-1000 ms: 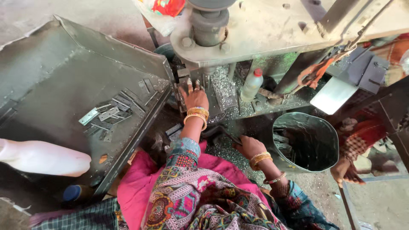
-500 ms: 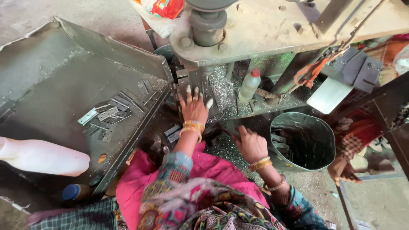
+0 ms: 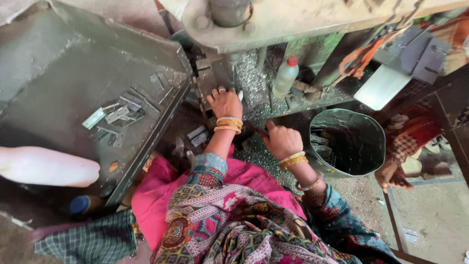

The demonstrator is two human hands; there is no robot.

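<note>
The left hand (image 3: 225, 102) rests flat, fingers spread, at the press (image 3: 254, 29) base, steadying work there; right of it the right hand (image 3: 282, 141) curls around a dark rod, near the bucket (image 3: 376, 146).

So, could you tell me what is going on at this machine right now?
A seated person works at a metal press. The left hand reaches in under the press head, fingers spread on a small metal piece at the bed. The right hand is closed around a thin dark tool beside a bucket holding flat metal pieces. More flat pieces lie in the tray on the left.
</note>
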